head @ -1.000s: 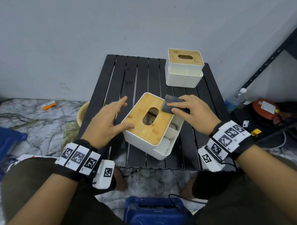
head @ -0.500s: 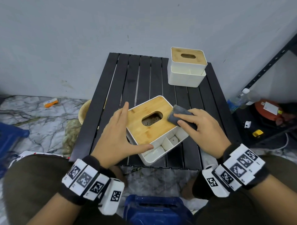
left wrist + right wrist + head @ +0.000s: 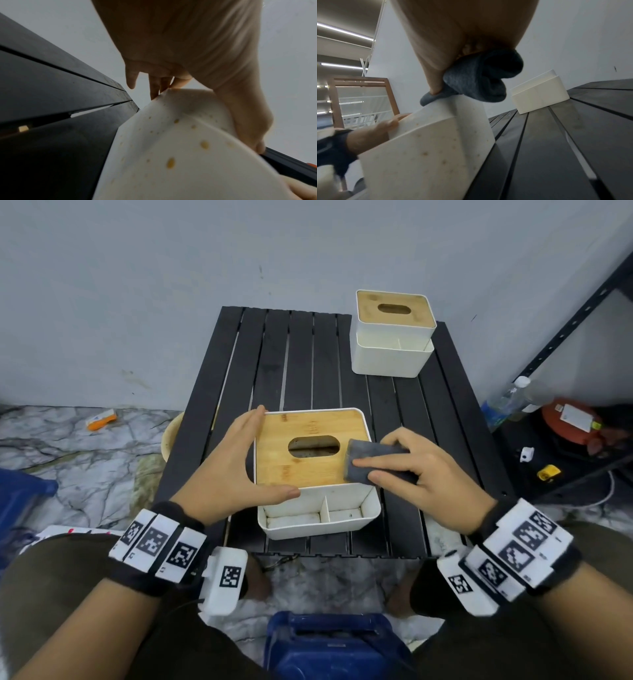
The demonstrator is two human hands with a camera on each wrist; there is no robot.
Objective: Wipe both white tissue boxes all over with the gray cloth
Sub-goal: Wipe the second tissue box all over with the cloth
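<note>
Two white boxes, one gray cloth.
I see the near box (image 3: pixel 318 474) upright at the bench's front edge, its side speckled; the folded cloth (image 3: pixel 373 462) lies on its bamboo lid; the far box (image 3: pixel 392 333) stands at the back right corner.

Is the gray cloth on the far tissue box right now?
No, the right hand presses the gray cloth on the near tissue box's wooden lid; the far tissue box stands untouched.
</note>
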